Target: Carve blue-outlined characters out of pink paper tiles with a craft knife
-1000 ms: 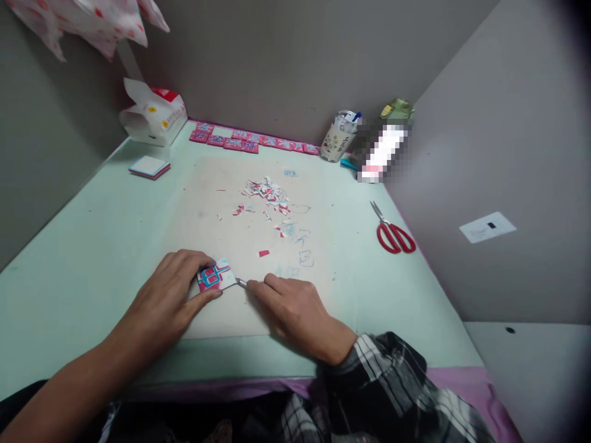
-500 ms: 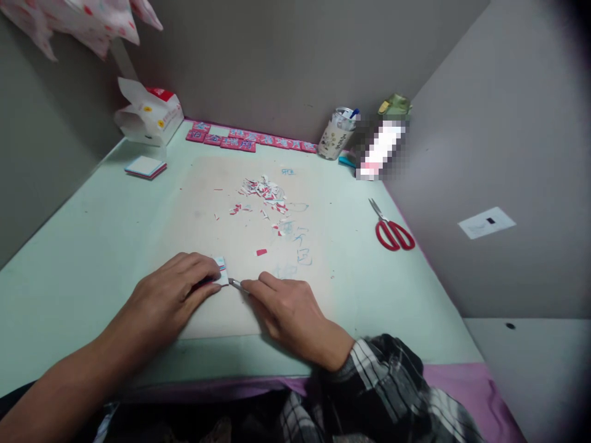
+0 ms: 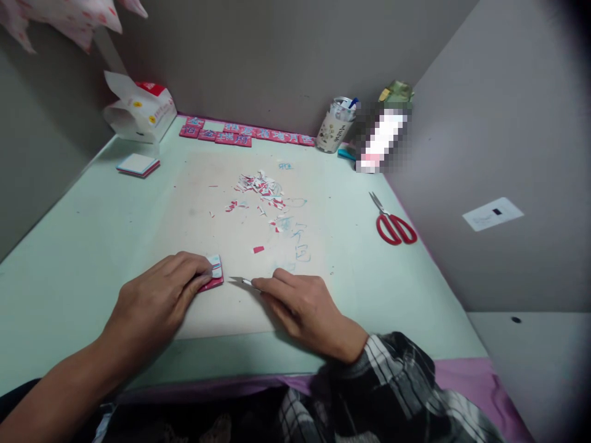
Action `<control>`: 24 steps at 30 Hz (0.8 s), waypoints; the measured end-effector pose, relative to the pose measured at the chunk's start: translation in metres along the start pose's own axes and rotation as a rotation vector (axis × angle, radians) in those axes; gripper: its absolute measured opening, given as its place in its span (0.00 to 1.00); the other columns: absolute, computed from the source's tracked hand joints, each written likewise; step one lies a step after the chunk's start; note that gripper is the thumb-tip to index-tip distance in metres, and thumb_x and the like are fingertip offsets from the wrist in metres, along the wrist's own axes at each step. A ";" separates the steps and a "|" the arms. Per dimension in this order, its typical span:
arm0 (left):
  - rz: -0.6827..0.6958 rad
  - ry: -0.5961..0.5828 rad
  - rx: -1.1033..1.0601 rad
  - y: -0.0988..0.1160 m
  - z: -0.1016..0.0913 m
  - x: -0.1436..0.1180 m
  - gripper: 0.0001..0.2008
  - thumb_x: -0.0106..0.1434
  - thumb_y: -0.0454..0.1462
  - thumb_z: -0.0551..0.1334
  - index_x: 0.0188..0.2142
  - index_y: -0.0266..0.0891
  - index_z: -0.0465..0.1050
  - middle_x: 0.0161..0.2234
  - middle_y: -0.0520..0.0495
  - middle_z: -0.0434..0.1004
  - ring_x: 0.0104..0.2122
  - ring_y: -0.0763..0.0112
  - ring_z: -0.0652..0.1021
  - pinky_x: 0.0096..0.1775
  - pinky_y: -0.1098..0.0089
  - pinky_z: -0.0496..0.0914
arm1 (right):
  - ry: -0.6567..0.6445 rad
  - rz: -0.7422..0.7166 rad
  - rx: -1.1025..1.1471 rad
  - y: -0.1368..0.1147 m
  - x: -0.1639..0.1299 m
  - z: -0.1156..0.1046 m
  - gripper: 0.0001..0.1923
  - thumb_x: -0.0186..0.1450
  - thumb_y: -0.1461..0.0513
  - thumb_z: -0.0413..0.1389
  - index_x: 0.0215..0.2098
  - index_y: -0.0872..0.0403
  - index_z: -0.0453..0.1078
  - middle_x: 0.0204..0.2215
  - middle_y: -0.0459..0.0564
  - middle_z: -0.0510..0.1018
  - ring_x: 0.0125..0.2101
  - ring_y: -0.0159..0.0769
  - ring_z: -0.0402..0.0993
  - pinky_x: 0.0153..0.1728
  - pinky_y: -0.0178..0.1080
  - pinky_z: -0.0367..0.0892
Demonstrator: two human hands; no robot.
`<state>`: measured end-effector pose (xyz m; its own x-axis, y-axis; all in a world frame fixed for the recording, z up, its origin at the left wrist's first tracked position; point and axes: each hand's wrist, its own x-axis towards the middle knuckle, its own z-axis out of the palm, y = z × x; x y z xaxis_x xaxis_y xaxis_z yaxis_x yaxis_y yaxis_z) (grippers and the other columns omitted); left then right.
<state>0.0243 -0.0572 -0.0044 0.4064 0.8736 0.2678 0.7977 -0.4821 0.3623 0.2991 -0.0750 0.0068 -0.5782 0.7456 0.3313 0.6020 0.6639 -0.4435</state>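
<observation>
You have one view only — a head-worn camera looking forward and down, close over the pale green tabletop (image 3: 92, 246), its grey corner walls (image 3: 277, 55) beyond the far edge.

pixelated item (image 3: 382, 140), card (image 3: 213, 272) mostly under fingers

Desk (image 3: 83, 246): matt pale-green top, smooth. Cutting mat (image 3: 221, 307): dull beige, scuffed, ink-marked. Folded card (image 3: 213, 272) under left hand (image 3: 157, 301): thin paper, pink-and-white print. Blade (image 3: 240, 281) in right hand (image 3: 305, 307): bright metal. Scissors (image 3: 392, 223): glossy red plastic handles, steel blades. Scraps (image 3: 263, 187): cut paper.
</observation>
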 end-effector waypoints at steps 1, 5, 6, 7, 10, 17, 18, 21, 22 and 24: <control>-0.002 0.006 0.000 0.000 0.000 -0.001 0.16 0.79 0.47 0.49 0.45 0.46 0.73 0.43 0.49 0.83 0.43 0.59 0.83 0.42 0.62 0.69 | 0.009 -0.021 0.002 0.000 0.001 0.000 0.14 0.80 0.63 0.48 0.55 0.56 0.74 0.33 0.46 0.77 0.28 0.32 0.68 0.28 0.37 0.58; 0.001 0.006 -0.018 0.002 -0.002 -0.004 0.16 0.79 0.48 0.50 0.46 0.47 0.74 0.44 0.50 0.84 0.43 0.60 0.83 0.41 0.63 0.69 | -0.026 -0.086 -0.021 0.000 0.008 -0.001 0.15 0.80 0.64 0.47 0.53 0.57 0.75 0.31 0.46 0.75 0.26 0.32 0.65 0.26 0.38 0.55; 0.000 0.001 -0.025 0.003 -0.003 -0.004 0.16 0.79 0.48 0.50 0.45 0.48 0.74 0.44 0.51 0.84 0.43 0.60 0.83 0.40 0.63 0.69 | -0.045 -0.096 -0.030 0.001 0.010 -0.001 0.15 0.79 0.64 0.47 0.53 0.57 0.75 0.31 0.46 0.75 0.25 0.32 0.65 0.26 0.38 0.54; -0.003 -0.005 -0.033 0.003 -0.004 -0.004 0.17 0.79 0.49 0.50 0.45 0.48 0.75 0.43 0.51 0.84 0.43 0.60 0.84 0.39 0.63 0.69 | -0.067 -0.104 -0.040 0.001 0.012 -0.002 0.15 0.79 0.64 0.47 0.52 0.56 0.75 0.31 0.46 0.75 0.25 0.32 0.64 0.26 0.38 0.53; -0.006 -0.018 -0.057 0.004 -0.005 -0.001 0.18 0.79 0.51 0.50 0.43 0.48 0.75 0.42 0.51 0.84 0.40 0.60 0.83 0.38 0.62 0.69 | -0.120 -0.111 -0.068 0.002 0.017 -0.003 0.14 0.79 0.64 0.47 0.52 0.56 0.75 0.32 0.46 0.75 0.25 0.32 0.64 0.26 0.38 0.52; -0.011 -0.021 -0.179 -0.012 0.004 -0.005 0.20 0.73 0.58 0.59 0.49 0.47 0.75 0.47 0.45 0.82 0.49 0.51 0.79 0.50 0.55 0.72 | -0.188 -0.121 -0.085 0.009 0.022 0.006 0.14 0.80 0.63 0.48 0.56 0.55 0.73 0.34 0.46 0.76 0.28 0.32 0.66 0.27 0.38 0.53; -0.039 -0.004 -0.184 -0.016 0.006 -0.007 0.24 0.70 0.60 0.61 0.51 0.46 0.74 0.49 0.43 0.81 0.51 0.48 0.78 0.52 0.53 0.72 | -0.184 -0.127 -0.090 0.010 0.022 0.007 0.14 0.80 0.63 0.48 0.56 0.55 0.73 0.34 0.46 0.76 0.28 0.32 0.66 0.27 0.38 0.53; -0.146 -0.007 -0.225 -0.024 0.010 -0.011 0.28 0.68 0.62 0.62 0.56 0.47 0.72 0.52 0.42 0.79 0.53 0.47 0.77 0.53 0.50 0.73 | -0.158 -0.168 -0.147 0.012 0.021 0.010 0.14 0.79 0.64 0.48 0.55 0.54 0.73 0.33 0.46 0.75 0.28 0.33 0.65 0.27 0.39 0.53; -0.177 -0.019 -0.257 -0.026 0.011 -0.012 0.28 0.68 0.61 0.62 0.57 0.48 0.71 0.52 0.43 0.79 0.53 0.48 0.77 0.54 0.51 0.73 | -0.150 -0.191 -0.171 0.013 0.021 0.010 0.14 0.78 0.65 0.48 0.55 0.55 0.72 0.32 0.46 0.75 0.28 0.34 0.64 0.27 0.40 0.53; -0.228 -0.029 -0.325 -0.029 0.011 -0.012 0.27 0.68 0.61 0.63 0.57 0.50 0.71 0.53 0.45 0.79 0.52 0.50 0.78 0.55 0.52 0.73 | -0.129 -0.246 -0.216 0.014 0.021 0.010 0.14 0.77 0.67 0.47 0.55 0.56 0.72 0.31 0.46 0.74 0.27 0.35 0.63 0.27 0.40 0.53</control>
<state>0.0014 -0.0526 -0.0280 0.2511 0.9600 0.1236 0.6882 -0.2669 0.6747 0.2900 -0.0507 -0.0011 -0.7771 0.5575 0.2922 0.5304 0.8299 -0.1728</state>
